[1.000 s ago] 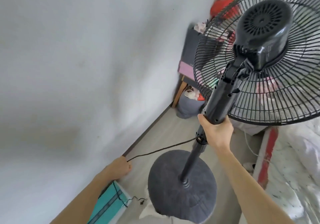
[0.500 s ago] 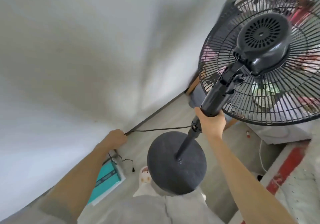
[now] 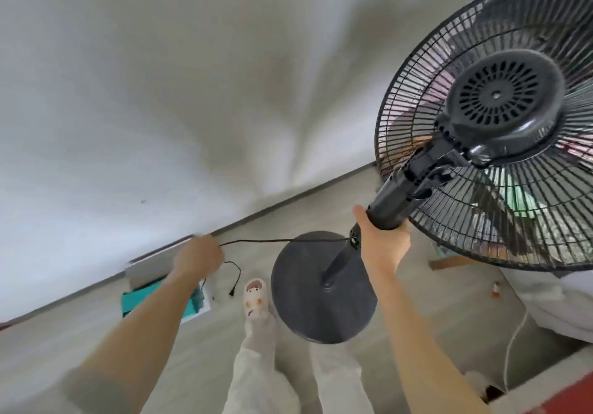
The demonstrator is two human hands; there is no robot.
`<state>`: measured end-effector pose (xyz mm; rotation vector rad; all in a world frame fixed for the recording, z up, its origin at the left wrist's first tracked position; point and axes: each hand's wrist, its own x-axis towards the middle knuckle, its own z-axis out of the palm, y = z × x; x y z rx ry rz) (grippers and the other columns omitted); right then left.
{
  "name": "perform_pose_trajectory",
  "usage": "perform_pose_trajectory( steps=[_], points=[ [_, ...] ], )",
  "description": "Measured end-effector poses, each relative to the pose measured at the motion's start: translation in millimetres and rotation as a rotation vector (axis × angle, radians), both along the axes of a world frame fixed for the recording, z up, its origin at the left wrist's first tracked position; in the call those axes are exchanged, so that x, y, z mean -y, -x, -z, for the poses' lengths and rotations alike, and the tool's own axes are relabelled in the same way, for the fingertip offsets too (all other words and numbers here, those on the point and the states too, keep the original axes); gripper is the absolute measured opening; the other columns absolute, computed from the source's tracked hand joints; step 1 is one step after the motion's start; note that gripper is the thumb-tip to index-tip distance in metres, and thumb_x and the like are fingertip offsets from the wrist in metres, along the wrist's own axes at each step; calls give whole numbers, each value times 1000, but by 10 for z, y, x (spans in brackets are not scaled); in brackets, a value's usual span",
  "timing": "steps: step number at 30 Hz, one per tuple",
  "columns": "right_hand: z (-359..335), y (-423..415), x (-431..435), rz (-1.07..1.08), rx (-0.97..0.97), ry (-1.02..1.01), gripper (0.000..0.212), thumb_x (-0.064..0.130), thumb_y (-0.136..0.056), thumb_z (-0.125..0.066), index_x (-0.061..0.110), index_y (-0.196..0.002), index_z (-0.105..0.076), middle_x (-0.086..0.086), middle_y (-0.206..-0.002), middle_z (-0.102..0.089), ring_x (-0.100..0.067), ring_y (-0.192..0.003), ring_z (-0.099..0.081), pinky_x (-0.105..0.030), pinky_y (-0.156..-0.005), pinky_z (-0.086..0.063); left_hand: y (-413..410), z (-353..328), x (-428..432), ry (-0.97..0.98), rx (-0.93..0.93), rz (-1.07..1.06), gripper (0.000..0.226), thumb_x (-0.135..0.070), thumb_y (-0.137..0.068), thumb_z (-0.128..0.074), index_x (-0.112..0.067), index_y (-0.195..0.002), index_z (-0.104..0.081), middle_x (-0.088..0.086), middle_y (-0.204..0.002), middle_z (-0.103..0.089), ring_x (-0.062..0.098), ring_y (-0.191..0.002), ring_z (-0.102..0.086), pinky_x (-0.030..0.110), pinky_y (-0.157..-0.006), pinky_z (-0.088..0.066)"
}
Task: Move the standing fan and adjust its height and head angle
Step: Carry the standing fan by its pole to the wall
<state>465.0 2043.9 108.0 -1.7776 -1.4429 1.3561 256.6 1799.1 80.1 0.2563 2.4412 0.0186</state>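
A black standing fan (image 3: 500,102) fills the right of the view, its wire cage and motor housing seen from behind. My right hand (image 3: 383,243) grips the thick upper part of its pole just below the head. The round dark base (image 3: 324,304) hangs over the floor by my foot. My left hand (image 3: 199,255) holds the fan's black power cord (image 3: 282,241), which runs taut from the pole. The cord's loose plug end (image 3: 231,291) dangles below that hand.
A white wall (image 3: 160,92) and its skirting run close on the left. A teal and white box (image 3: 192,304) lies on the floor by the wall. My slippered foot (image 3: 255,298) stands beside the base. White bedding (image 3: 561,304) and a red-edged frame sit at the right.
The view has swung left along the wall while I carry the fan. The base now sits nearer my foot, and the cord is pulled straighter from my left hand.
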Motion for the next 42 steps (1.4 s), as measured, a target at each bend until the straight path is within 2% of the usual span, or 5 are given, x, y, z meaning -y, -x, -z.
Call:
perform_pose_trajectory(
  steps=[12, 18, 28, 33, 42],
  points=[
    [1496, 532, -461, 182, -41, -124, 53, 42, -67, -88, 32, -107, -55, 34, -84, -57, 27, -66, -57, 4, -60, -42, 497, 1725, -587, 163, -33, 274, 22, -5, -89, -44, -14, -70, -45, 4, -70, -51, 27, -67, -51, 32, -64, -42],
    [2190, 799, -443, 213, -85, -164, 57, 42, -65, -89, 29, -110, -58, 30, -90, -63, 22, -73, -62, 2, -66, -46, 775, 2534, -691, 181, -19, 325, 13, -11, -92, -44, -12, -87, -56, 3, -74, -50, 27, -75, -55, 35, -71, -44],
    [3019, 1026, -280, 207, -137, -199, 55, 50, -61, -89, 37, -103, -55, 29, -88, -67, 9, -89, -69, -15, -84, -54, 1193, 3331, -700, 174, -67, 322, 16, -12, -91, -52, -9, -75, -53, 6, -75, -51, 27, -70, -54, 35, -68, -42],
    [3170, 1024, -226, 137, -159, -242, 45, 48, -64, -89, 47, -90, -53, 49, -82, -62, 19, -84, -65, 0, -74, -46, 1158, 3615, -671, 187, -80, 320, 13, -16, -94, -51, -11, -83, -57, 4, -74, -51, 21, -61, -46, 34, -67, -41],
    [3614, 974, -122, -150, -426, -255, 20, 23, -70, -85, 19, -86, -74, 15, -82, -77, -5, -81, -74, -16, -73, -55, 1111, 4333, -978, 145, -140, 322, 11, -15, -94, -49, -14, -94, -60, 2, -77, -49, 25, -75, -52, 33, -67, -38]
  ],
)
